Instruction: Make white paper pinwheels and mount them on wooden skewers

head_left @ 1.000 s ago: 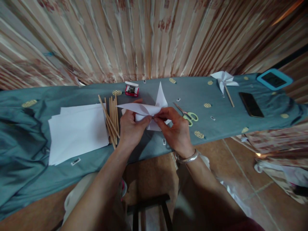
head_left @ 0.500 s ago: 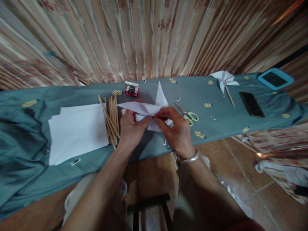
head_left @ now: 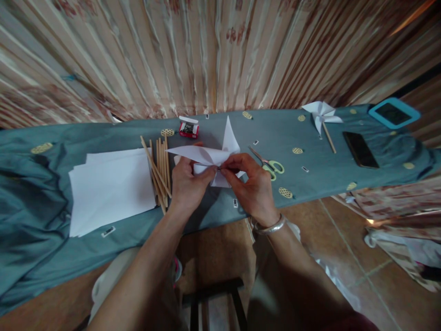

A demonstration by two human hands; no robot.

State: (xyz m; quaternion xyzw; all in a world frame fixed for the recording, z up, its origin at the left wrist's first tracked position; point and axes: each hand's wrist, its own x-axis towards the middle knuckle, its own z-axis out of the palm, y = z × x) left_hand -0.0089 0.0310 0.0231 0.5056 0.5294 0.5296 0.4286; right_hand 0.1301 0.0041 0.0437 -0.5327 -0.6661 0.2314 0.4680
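Frame centre, held just above the table:
- Folded paper [head_left: 206, 156], white. Points stick out to the left and upward, and the folds gather at its middle.
- Left hand [head_left: 188, 184], closed on the folded paper from the left, thumb and fingers pressed to the gathered middle.
- Right hand [head_left: 253, 186], fingertips pinched narrow on the same middle, touching the left hand's fingers. There is something small between its fingertips, too small to make out.
- Bracelet [head_left: 270, 226], silver, on the right wrist.

Left of centre:
- Sticks [head_left: 160, 168], a loose wooden bundle lying just beside the left hand.
- Sheets [head_left: 110, 188], a white stack whose right edge touches the sticks.

Above centre:
- Box [head_left: 188, 128], small, red, lid open, near the table's far edge.

Right of centre:
- Scissors [head_left: 270, 164], green handles, just beside the right hand.
- Pinwheel [head_left: 322, 115], finished, white, on a stick, upper right.
- Phone [head_left: 360, 149], dark, face up, near the pinwheel.
- Tablet [head_left: 393, 112], blue frame, far upper right.

Ground:
- Cloth [head_left: 34, 207], grey-green, covering the table.
- Curtain [head_left: 206, 55], striped, behind the table.
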